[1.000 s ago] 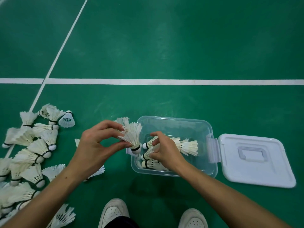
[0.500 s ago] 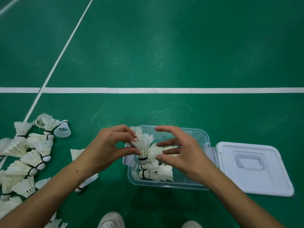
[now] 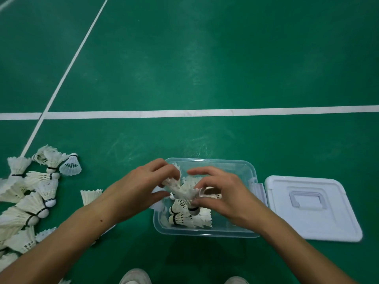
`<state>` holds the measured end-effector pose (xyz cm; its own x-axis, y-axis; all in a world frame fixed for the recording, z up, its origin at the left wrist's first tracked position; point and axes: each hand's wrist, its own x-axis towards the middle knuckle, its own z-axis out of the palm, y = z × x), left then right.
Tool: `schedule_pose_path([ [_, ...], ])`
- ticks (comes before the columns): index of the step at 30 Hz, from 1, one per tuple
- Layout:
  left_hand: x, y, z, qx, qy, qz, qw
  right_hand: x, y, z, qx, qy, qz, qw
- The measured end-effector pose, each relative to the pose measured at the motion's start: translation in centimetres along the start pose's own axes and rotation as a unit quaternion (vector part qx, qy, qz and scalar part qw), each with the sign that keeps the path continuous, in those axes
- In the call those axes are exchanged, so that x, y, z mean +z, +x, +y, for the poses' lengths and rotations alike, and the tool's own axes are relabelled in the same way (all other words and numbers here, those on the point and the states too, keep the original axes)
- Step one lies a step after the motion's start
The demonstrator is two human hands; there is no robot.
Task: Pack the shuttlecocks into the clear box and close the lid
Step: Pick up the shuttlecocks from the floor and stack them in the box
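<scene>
The clear box [image 3: 235,234] stands open on the green court floor, with several white shuttlecocks [image 3: 190,219] lying inside. Over its left part both hands hold one white shuttlecock [image 3: 180,191], tilted with its cork end down to the right. My left hand [image 3: 141,189] pinches the feather end. My right hand [image 3: 221,193] grips it near the black-banded cork. The white lid [image 3: 328,222] lies flat on the floor just right of the box.
A pile of loose shuttlecocks [image 3: 30,199] covers the floor at the left, and one more [image 3: 90,196] lies by my left wrist. White court lines [image 3: 205,113] cross the floor behind. My shoe tips [image 3: 135,277] show at the bottom edge.
My left hand brought the shuttlecock from the box's left edge over the box. My right hand rose off the packed shuttlecocks and took hold of it near the cork; it is now tilted.
</scene>
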<state>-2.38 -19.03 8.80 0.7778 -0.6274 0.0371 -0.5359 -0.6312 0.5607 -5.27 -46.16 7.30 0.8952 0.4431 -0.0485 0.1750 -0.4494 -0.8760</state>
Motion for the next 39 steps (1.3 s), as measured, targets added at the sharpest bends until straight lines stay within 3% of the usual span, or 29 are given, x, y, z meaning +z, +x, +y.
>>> schedule_pose_path([
  [4, 0.0, 0.2, -0.5, -0.023, 0.018, 0.077, 0.997, -1.2, -1.6, 1.1, 0.049, -0.009, 0.062, 0.997],
  [9, 0.2, -0.5, -0.9, -0.068, 0.006, 0.116, 0.991, 0.4, -2.0, 3.0, 0.145, 0.022, 0.139, 0.979],
  [14, 0.7, -1.1, -0.8, -0.078, 0.002, 0.132, 0.988, 2.6, -1.0, 3.0, 0.194, -0.069, 0.159, 0.966],
  [22, 0.9, -1.5, -0.7, -0.068, -0.004, 0.14, 0.988, 6.0, 0.5, 3.6, 0.211, -0.169, 0.093, 0.958],
  [33, 1.3, -1.3, -0.4, -0.058, -0.02, 0.107, 0.992, 7.4, 1.4, 5.0, 0.277, -0.164, -0.042, 0.946],
  [36, 1.2, -0.7, -0.3, -0.029, 0.023, 0.082, 0.996, 6.0, 1.0, 4.4, 0.266, -0.125, -0.044, 0.955],
  [39, 1.0, 0.5, 0.1, 0.028, 0.066, 0.062, 0.996, 3.3, 0.2, 3.1, 0.229, -0.112, 0.003, 0.967],
])
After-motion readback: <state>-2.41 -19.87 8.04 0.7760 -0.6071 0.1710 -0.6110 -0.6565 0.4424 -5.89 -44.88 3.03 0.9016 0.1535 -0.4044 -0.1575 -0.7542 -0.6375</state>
